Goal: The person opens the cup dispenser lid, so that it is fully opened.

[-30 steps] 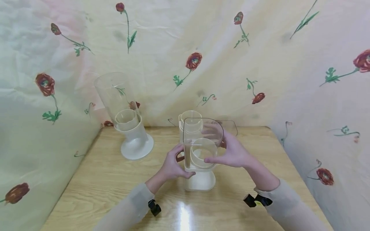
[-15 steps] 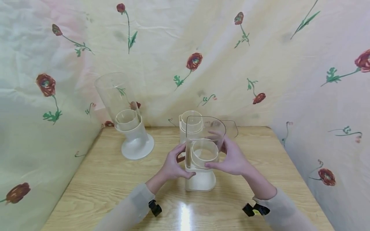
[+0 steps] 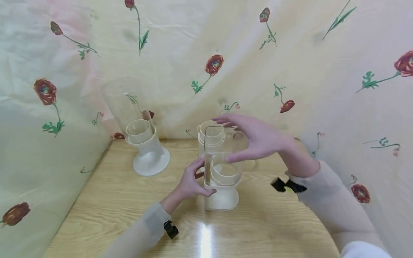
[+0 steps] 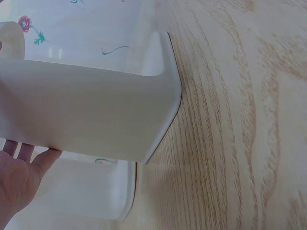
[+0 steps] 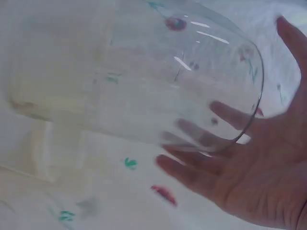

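A white stand [image 3: 222, 200] with a flared foot stands upright on the table. A pale ring [image 3: 226, 178] sits at its top inside a clear, round-cornered sleeve [image 5: 192, 86] that rises from the stand. My left hand [image 3: 190, 182] holds the stand's left side, thumb at the front and fingers behind; in the left wrist view the fingers [image 4: 45, 158] press on the white column [image 4: 81, 110]. My right hand [image 3: 258, 138] is spread at the sleeve's upper rim with nothing gripped. In the right wrist view its fingers lie partly behind the clear wall; I cannot tell whether they touch it.
Right behind stands a second white stand [image 3: 211, 139], also with a clear sleeve, partly covered by the front one. At the back left is a round-footed white stand [image 3: 151, 161] bearing a tall clear cylinder [image 3: 127, 104]. Flowered cloth [image 3: 174, 71] surrounds the wood table [image 3: 106, 211].
My right hand has left the sleeve's right side and risen to its upper rim, fingers spread. The left hand keeps its hold; the stand has not visibly moved. The head view has shifted slightly.
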### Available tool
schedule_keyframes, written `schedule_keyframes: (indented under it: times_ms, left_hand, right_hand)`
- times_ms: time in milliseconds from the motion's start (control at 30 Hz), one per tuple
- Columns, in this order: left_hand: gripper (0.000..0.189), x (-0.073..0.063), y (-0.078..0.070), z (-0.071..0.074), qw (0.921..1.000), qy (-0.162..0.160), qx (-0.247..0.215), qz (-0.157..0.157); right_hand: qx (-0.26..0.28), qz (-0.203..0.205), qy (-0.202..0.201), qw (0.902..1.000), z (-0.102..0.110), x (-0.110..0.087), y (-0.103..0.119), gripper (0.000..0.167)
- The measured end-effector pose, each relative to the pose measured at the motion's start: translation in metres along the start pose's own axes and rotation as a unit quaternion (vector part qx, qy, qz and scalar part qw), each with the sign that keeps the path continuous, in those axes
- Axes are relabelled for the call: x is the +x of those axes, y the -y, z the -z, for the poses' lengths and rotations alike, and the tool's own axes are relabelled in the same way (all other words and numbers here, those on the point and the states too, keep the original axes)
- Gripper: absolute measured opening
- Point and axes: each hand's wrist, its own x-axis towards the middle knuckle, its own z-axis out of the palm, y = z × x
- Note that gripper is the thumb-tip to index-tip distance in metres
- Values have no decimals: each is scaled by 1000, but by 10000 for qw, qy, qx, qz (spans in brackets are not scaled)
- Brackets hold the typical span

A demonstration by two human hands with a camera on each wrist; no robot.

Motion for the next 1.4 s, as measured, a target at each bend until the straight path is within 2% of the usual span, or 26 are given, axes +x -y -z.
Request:
schedule_keyframes:
  times_ms: [100,167,233,367,567,700,933,1100,1400]
  left_hand:
    - [110,1,1,2,10000,28,-23,-71]
    - [109,1,1,2,9999,60,-54,-116]
    - [109,1,1,2,9999,80,-58,-118]
    - [112,0,2,4,9999,94,-91,-58]
    - [111,0,3,8,9999,22,-81,-119]
    - [112,1,2,7,9998,42,-59,-195]
    - [112,0,1,3,9999,70,-87,-28]
    - [114,0,1,3,10000,90,14,14]
    - [110,0,0,3,9999,49,83,-114]
  right_hand:
    - [-743,262,1003,9918,9,26,12,95]
    - [-960,277,1373,9855,10,37,17,89]
    - [-1040,197,1557,9821,11,42,20,80]
    - [-1128,14,1538,9816,10,41,25,76]
    - [-1303,-12,1436,9810,8,35,28,87]
    - [-1423,-159,1667,9756,11,38,32,93]
    - [-1697,-227,2110,9624,18,46,37,83]
    - [-1747,-242,2159,9603,20,45,36,80]
    - [-1813,-313,2070,9609,23,46,36,82]
